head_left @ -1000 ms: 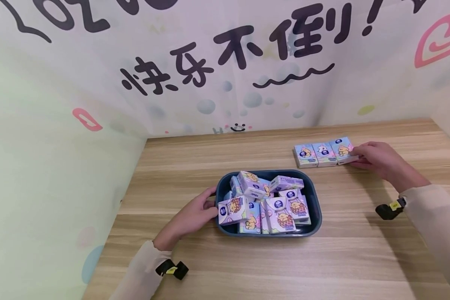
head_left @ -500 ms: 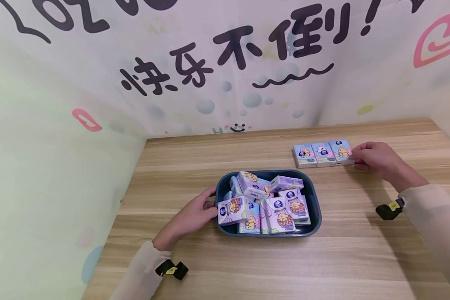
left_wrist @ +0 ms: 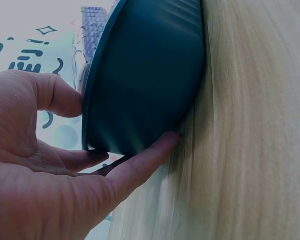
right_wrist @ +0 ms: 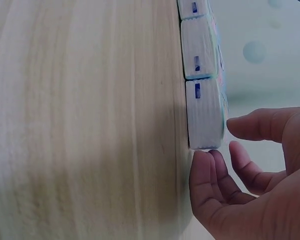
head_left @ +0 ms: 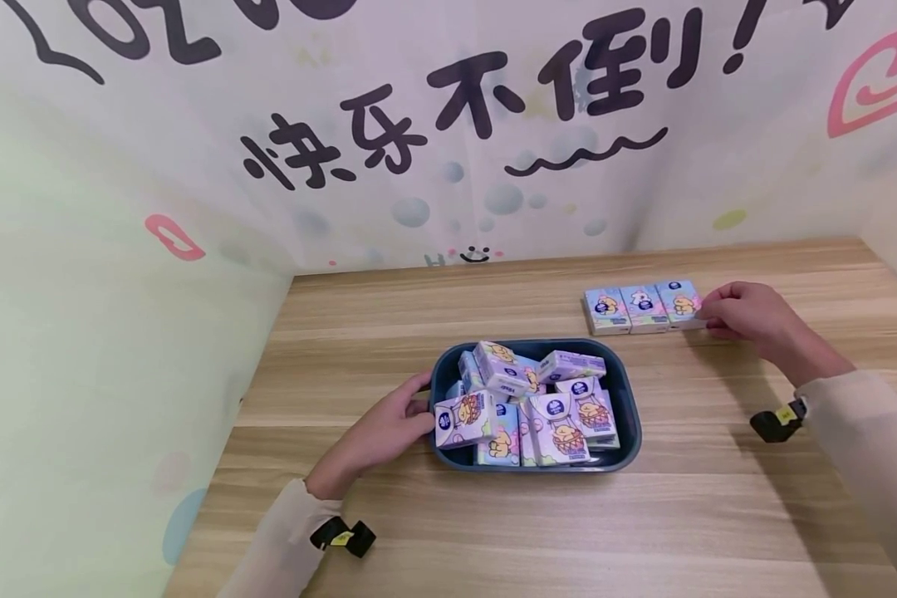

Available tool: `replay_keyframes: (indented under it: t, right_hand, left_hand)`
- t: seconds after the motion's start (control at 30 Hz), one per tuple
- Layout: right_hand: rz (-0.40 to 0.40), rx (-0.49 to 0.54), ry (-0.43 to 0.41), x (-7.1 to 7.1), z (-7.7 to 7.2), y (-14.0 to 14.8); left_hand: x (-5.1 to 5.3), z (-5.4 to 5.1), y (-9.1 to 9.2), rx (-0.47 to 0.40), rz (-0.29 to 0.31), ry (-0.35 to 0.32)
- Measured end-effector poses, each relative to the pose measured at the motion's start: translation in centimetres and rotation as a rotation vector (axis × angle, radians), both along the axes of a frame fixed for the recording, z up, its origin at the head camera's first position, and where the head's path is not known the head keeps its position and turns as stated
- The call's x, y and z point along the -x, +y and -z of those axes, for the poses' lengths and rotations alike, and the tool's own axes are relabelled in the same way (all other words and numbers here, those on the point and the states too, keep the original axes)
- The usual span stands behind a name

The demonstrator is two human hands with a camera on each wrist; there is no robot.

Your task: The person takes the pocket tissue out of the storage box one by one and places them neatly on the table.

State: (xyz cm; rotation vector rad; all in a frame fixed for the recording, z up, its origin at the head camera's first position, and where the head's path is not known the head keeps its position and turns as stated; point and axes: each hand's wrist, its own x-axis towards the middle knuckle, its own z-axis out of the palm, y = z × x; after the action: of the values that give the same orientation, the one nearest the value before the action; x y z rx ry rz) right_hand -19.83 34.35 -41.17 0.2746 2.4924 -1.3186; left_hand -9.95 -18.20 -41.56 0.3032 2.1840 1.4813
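A dark teal plastic basin (head_left: 628,432) stands on the table, loaded with several small tissue packs. My left hand (head_left: 389,423) holds its left end: in the left wrist view the thumb is at the rim and the other fingers lie against the outer wall. Behind the basin on the right, three blue tissue packs lie flat in a touching row. At the row's right end my right hand (head_left: 751,320) touches the last blue tissue pack (head_left: 678,301). Its fingertips meet the pack's end in the right wrist view, with the thumb beside the upper face (right_wrist: 205,114).
The wood-grain table (head_left: 523,531) runs back to a wall with a printed cloth (head_left: 493,199). A pale wall (head_left: 120,332) bounds the left side. Purple-white packs (head_left: 561,428) lie piled in the basin, some tilted above its rim.
The rightmost blue pack, tilted and gripped in the right hand one second ago, now lies flat and level with the row. The right hand's grip has eased. The left hand and basin have stayed put.
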Motion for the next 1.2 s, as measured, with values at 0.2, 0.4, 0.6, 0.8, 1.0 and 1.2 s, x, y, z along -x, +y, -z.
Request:
replay_keyframes:
  t: [0.2, 0.4, 0.6, 0.8, 1.0, 1.2]
  right_hand:
    - [-0.005, -0.073, 0.067, -0.4, -0.1, -0.1]
    - [-0.008, -0.134, 0.106, -0.8, -0.5, -0.4]
    - [-0.027, -0.132, 0.140, -1.4, -1.2, -1.3]
    - [-0.093, -0.154, 0.180, -2.3, -2.1, -3.3]
    - [-0.164, -0.172, 0.232, -3.1, -2.8, -5.8]
    - [-0.230, -0.191, 0.267, -3.9, -3.6, -8.3]
  left_hand:
    - [0.0, 0.1, 0.0, -0.001, -0.003, -0.003]
    - [-0.1, 0.1, 0.0, -0.009, -0.001, -0.008]
    - [0.0, 0.2, -0.1, -0.013, 0.004, -0.007]
    - [0.1, 0.3, -0.1, -0.009, 0.004, -0.002]
    - [0.0, 0.3, -0.1, -0.007, 0.001, 0.003]
    - [0.0, 0.2, 0.0, 0.011, -0.008, 0.011]
